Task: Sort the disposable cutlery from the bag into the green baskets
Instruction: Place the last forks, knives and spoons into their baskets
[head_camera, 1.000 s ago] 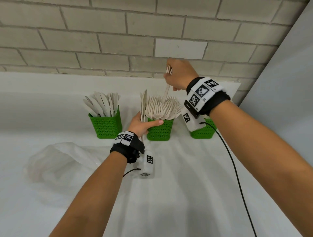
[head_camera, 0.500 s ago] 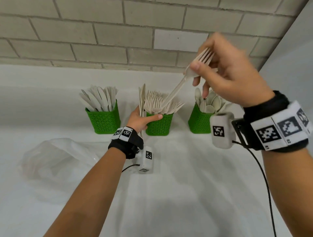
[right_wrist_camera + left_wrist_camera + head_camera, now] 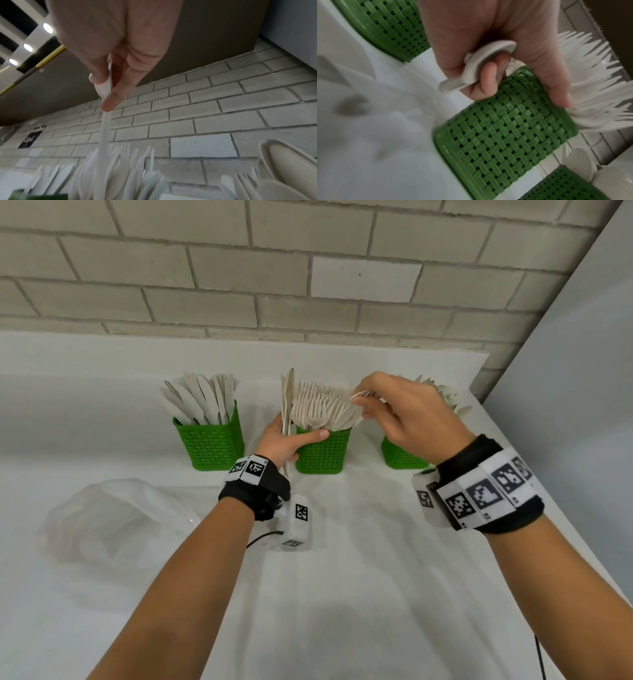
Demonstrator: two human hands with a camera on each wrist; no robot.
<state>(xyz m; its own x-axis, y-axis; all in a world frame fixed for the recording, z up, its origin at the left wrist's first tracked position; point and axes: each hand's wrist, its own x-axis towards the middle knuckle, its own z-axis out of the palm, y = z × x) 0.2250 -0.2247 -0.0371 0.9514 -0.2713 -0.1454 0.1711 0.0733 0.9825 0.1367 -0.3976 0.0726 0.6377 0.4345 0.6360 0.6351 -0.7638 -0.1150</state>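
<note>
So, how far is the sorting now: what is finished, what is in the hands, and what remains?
Mostly done: knives fill the left basket, forks the middle basket, spoons the right one. In hand: the right hand pinches one fork above the forks; the left hand holds a few pieces against the middle basket. The bag looks flat; whether it is empty is unclear.

Left hand (image 3: 488, 44) grips cutlery handles (image 3: 476, 69), thumb pressed on the fork-filled green basket (image 3: 501, 135)
</note>
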